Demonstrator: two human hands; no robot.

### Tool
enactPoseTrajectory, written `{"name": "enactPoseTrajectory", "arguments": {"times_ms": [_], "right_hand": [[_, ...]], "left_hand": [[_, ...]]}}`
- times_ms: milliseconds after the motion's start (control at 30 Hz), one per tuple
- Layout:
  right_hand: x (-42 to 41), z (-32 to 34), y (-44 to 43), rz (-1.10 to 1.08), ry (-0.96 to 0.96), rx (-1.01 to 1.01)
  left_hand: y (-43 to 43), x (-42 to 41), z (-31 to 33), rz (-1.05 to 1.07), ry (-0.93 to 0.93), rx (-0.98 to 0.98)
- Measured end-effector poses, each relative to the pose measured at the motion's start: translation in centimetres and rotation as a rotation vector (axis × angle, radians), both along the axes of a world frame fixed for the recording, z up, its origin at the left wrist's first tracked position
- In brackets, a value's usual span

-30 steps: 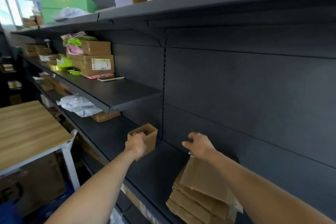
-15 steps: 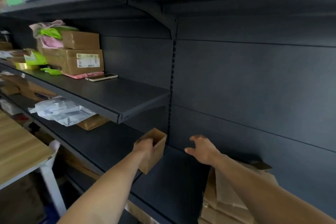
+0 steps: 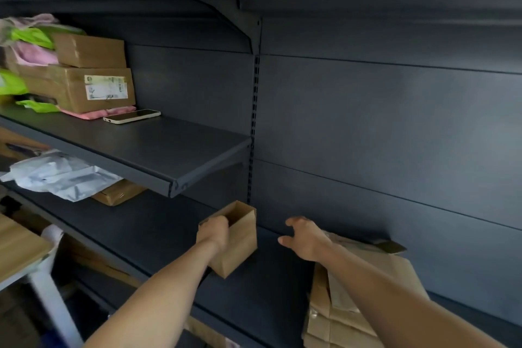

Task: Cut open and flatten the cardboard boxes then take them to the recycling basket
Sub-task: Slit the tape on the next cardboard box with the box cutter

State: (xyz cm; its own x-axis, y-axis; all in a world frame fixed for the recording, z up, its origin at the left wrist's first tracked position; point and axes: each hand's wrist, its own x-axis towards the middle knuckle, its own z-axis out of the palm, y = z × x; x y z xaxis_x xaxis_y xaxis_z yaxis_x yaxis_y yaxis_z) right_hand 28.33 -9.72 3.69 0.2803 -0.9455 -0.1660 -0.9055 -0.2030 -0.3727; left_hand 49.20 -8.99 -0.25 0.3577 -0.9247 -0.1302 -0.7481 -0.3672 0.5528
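Observation:
My left hand [image 3: 214,234] grips the near rim of a small open cardboard box [image 3: 240,243], fingers hooked inside it, just above the dark lower shelf [image 3: 158,231]. My right hand [image 3: 305,237] hovers to the right of the box with fingers spread and holds nothing. Under my right forearm lies a stack of flattened cardboard [image 3: 347,308] on the same shelf, partly hidden by the arm.
A middle shelf [image 3: 169,149] juts out above the box, carrying two taped cardboard boxes [image 3: 84,79], pink and green bags and a phone [image 3: 132,116]. White plastic bags [image 3: 62,175] and a parcel lie below it. A wooden table [image 3: 19,246] edge stands at the left.
My right hand has let go of the flattened stack and lifted toward the small box. The left hand keeps its grip on the box. The view has moved closer and right.

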Motion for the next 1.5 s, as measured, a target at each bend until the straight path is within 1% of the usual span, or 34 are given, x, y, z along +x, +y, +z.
{"name": "enactPoseTrajectory", "arguments": {"times_ms": [67,167,233,367,500,600,700,733,800,833,867,900,933,1000,1067,1100,1133,1200,1300,1400,1433,1467,1500], "right_hand": [[-0.6,0.7,0.6,-0.004,-0.01,-0.006],[-2.4,2.0,1.6,-0.016,-0.066,-0.021],[-4.1,2.7,2.4,-0.051,-0.132,-0.026],[-9.1,3.8,4.6,-0.171,-0.325,-0.023],[-15.9,4.1,6.9,-0.327,-0.467,0.003],[-21.1,4.4,9.3,-0.431,-0.699,0.13],[-26.1,5.3,11.7,-0.43,-0.954,0.311],[-27.9,5.4,12.1,-0.416,-1.016,0.36],[-31.0,5.3,12.6,-0.409,-1.075,0.394],[-32.2,5.2,12.8,-0.421,-1.067,0.369],[-33.3,5.1,12.9,-0.44,-1.042,0.329],[-34.3,4.9,12.9,-0.457,-0.986,0.281],[-35.1,4.7,12.9,-0.468,-0.887,0.226],[-36.6,4.1,13.0,-0.45,-0.551,0.126],[-37.7,3.1,13.3,-0.389,-0.201,0.09],[-38.1,2.8,13.7,-0.346,-0.065,0.071],[-38.5,2.4,14.0,-0.296,0.048,0.049],[-39.3,1.4,14.5,-0.213,0.194,0.032],[-40.5,-0.2,14.4,-0.135,0.267,0.03],[-41.2,-1.5,14.2,-0.09,0.3,0.021],[-41.5,-2.0,14.2,-0.088,0.289,0.032],[-42.0,-2.4,14.2,-0.109,0.239,0.063],[-42.9,-2.7,14.1,-0.164,0.131,0.11]], "left_hand": [[0.4,-0.6,1.3,-0.039,-0.032,-0.025],[1.9,-3.3,4.3,-0.098,-0.029,-0.137],[3.0,-5.6,6.0,-0.128,-0.01,-0.184],[5.5,-11.1,8.3,-0.174,0.064,-0.253],[8.0,-17.3,9.4,-0.156,0.293,-0.26],[9.4,-21.7,9.2,-0.124,0.579,-0.2],[10.6,-25.9,8.6,-0.122,0.765,-0.136],[10.9,-27.3,8.3,-0.12,0.816,-0.111],[11.6,-30.2,7.8,-0.144,0.92,-0.071],[12.0,-31.7,7.6,-0.173,0.933,-0.046],[12.4,-33.0,7.5,-0.2,0.894,-0.021],[12.5,-34.2,7.3,-0.223,0.794,-0.008],[12.5,-35.3,7.1,-0.248,0.668,-0.005],[12.5,-37.4,7.0,-0.333,0.472,-0.033],[12.1,-39.2,6.9,-0.477,0.36,-0.064],[11.9,-40.0,6.8,-0.565,0.313,-0.053],[11.8,-40.9,6.6,-0.66,0.263,-0.033],[11.5,-42.3,5.8,-0.824,0.142,0.045],[10.3,-44.2,3.8,-0.983,0.028,0.159],[9.7,-45.7,1.7,-1.063,-0.017,0.204],[9.6,-46.1,1.0,-1.069,-0.033,0.205],[9.4,-46.4,0.4,-1.068,-0.053,0.2],[9.2,-46.7,-0.1,-1.062,-0.073,0.194]]}}
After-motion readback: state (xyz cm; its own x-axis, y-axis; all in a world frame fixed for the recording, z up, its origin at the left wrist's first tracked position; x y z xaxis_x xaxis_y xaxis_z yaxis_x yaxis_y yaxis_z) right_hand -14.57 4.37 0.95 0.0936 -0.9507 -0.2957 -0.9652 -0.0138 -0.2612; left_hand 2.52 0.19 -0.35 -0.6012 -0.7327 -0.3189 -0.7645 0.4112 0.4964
